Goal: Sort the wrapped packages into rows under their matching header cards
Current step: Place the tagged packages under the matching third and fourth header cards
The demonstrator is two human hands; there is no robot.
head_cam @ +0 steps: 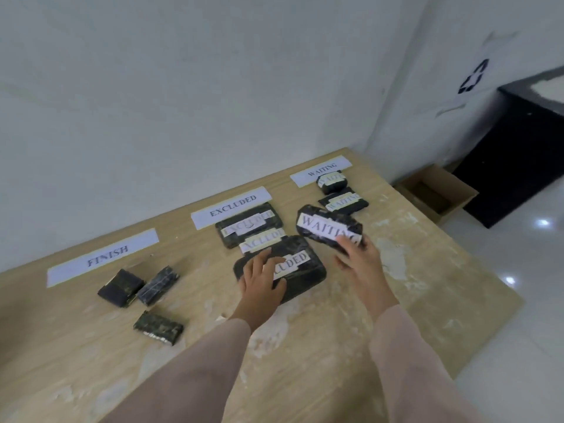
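Note:
Three white header cards lie along the table's far edge: FINISH, EXCLUDED and WAITING. Below FINISH lie three dark wrapped packages with no label showing. Below EXCLUDED sit two labelled packages, and a third, larger one lies under my left hand, which rests flat on it with fingers spread. Two small labelled packages lie below WAITING. My right hand grips the near end of a third WAITING package.
The wooden table has worn pale patches and stands against a white wall. To the right, on the glossy floor, sit an open cardboard box and a black cabinet.

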